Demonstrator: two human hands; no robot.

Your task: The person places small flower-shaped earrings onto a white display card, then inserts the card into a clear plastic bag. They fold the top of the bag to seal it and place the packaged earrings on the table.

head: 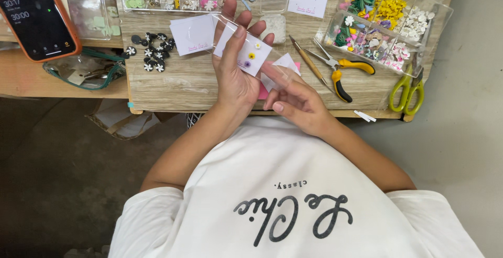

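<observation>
- White shirt (pixel 293 195) fills the near field.
- Right hand (pixel 296 100), grip pinched on a clear plastic sleeve (pixel 280 74), just right of the card.
- Left hand (pixel 236 61) cradles a white earring card (pixel 249 53) carrying three small flower studs, fingers curled loosely about it, above the near table (pixel 178 85) edge.
- Judgement: keep card flat and square to the sleeve mouth; studs face up.
- Pliers (pixel 340 74) lie to the right, untouched.

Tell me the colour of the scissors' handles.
Lime green scissors handles, at the table's right edge; head view.
</observation>
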